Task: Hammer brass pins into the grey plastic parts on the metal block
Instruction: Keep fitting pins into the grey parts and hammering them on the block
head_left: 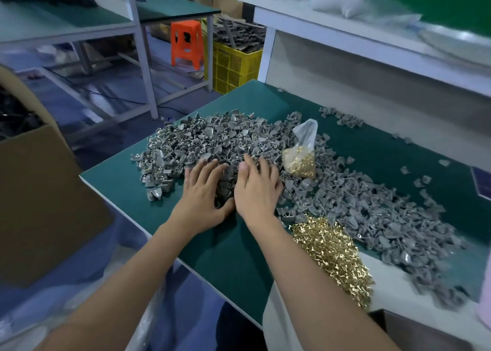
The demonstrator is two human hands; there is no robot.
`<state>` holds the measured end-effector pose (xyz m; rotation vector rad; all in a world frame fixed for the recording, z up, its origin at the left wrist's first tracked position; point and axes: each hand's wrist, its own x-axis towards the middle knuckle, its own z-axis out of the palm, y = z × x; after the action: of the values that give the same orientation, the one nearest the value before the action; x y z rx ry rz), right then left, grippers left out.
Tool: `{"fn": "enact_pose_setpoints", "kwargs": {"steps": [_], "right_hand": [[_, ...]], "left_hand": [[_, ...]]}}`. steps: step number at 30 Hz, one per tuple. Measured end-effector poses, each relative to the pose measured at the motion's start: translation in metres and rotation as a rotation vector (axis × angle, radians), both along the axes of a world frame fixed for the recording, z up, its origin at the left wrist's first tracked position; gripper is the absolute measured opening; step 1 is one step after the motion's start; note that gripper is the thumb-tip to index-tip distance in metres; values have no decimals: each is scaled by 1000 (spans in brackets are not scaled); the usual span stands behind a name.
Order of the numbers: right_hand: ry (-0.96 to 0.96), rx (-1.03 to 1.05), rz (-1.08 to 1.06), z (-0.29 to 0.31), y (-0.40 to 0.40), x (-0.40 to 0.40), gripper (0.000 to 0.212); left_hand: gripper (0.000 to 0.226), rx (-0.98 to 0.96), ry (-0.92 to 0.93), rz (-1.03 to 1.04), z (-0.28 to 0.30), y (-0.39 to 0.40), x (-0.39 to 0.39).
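Note:
A big heap of grey plastic parts [212, 138] covers the green table [225, 257]. My left hand [202, 194] and my right hand [256, 188] lie side by side on the near edge of the heap, fingers spread and nearly straight, pressing on the parts. A loose pile of brass pins [332, 255] lies to the right of my right forearm. More pins fill a clear plastic bag [301, 156] standing just right of my right hand. No metal block or hammer shows.
More grey parts [385, 212] spread across the right of the table. A cardboard box [39, 191] stands left of the table. An orange stool [186, 45] and a yellow crate [233, 66] sit behind. White shelving [372, 39] rises at the back right.

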<state>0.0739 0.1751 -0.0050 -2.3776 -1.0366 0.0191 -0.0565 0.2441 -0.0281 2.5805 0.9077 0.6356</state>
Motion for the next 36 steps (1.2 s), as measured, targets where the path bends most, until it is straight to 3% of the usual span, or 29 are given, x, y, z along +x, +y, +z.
{"fn": "enact_pose_setpoints", "kwargs": {"steps": [5,7,10,14,18,23,36], "right_hand": [[227,251,103,22,-35,7,52],[372,356,68,32,-56,15,48],[430,459,-20,48,-106,26,39],[277,488,-17,53,-199,13,38],[75,487,45,33,-262,-19,37],[-277,476,89,1,-287,-42,28],[-176,399,102,5,-259,-48,19]], "left_hand": [[80,93,38,-91,6,-29,-6],[79,151,40,-122,9,-46,-3],[73,143,26,-286,10,-76,9],[55,85,40,-434,6,-107,31],[44,82,-34,-349,10,-120,45],[47,-69,-76,-181,11,-122,45],[32,-100,-139,-122,7,-129,43]]}}
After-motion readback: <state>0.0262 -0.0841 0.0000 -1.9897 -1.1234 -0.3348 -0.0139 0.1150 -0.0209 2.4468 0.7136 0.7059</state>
